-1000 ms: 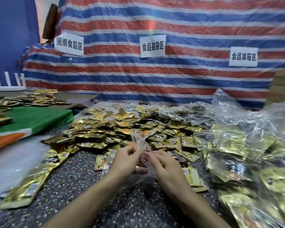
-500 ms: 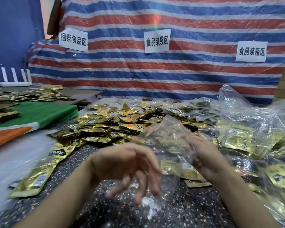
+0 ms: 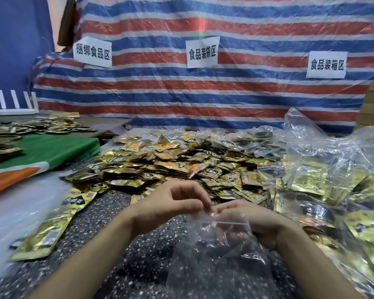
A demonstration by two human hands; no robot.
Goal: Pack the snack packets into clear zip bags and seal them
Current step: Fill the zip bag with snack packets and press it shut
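At the near edge of the speckled table [image 3: 117,251], front of heap. Item: one clear zip bag [image 3: 216,262], apparently empty, mouth uppermost, body slumped toward the viewer.

Left hand [image 3: 173,205]: fingers curled, fingertips pinching the bag's rim at its left corner.

Right hand [image 3: 261,223]: curled round the rim's other side, its fingers seen partly through the film.

Stock: loose snack packets [image 3: 177,167] heaped just beyond both hands; filled bags [image 3: 311,180] piled to the right.

Hazards, as judged:
- The film looks thin and slick, so the zip lips may not part under the fingertips, or the rim may slip from one pinch.
- Once one hand lets go to fetch packets, the unsupported mouth could fold shut again (limp plastic rarely stays open).
- A packet corner could catch in the zip track and spoil the seal.

Change since half a second ago: the bag was then held up and billowed between hands set well apart, left fingers dangling loose. Both hands have since met at the rim, and the bag sits lower.
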